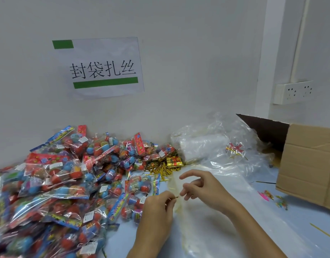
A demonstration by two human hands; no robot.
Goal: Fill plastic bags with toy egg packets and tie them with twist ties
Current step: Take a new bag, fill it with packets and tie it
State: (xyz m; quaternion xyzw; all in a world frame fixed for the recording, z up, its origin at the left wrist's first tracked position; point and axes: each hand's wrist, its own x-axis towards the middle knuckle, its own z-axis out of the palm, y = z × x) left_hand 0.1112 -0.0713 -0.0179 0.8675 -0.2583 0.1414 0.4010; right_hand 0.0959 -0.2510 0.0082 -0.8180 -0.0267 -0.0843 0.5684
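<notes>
A big heap of toy egg packets (63,183) in clear wrappers covers the left of the table. Gold twist ties (160,169) lie in a pile behind my hands. My left hand (156,207) pinches one end of a thin gold twist tie (176,197) at the neck of a clear plastic bag (181,211) lying flat on the table. My right hand (199,187) is just right of the tie, its fingers curled near the tie's other end; whether they hold it is unclear. Nothing shows inside the bag.
Crumpled clear plastic bags (216,146) are heaped at the back right. An open cardboard box (309,164) lies on its side at the right. A loose tie (322,233) and small coloured scraps (272,198) lie near it. The wall with a paper sign (102,67) stands close behind.
</notes>
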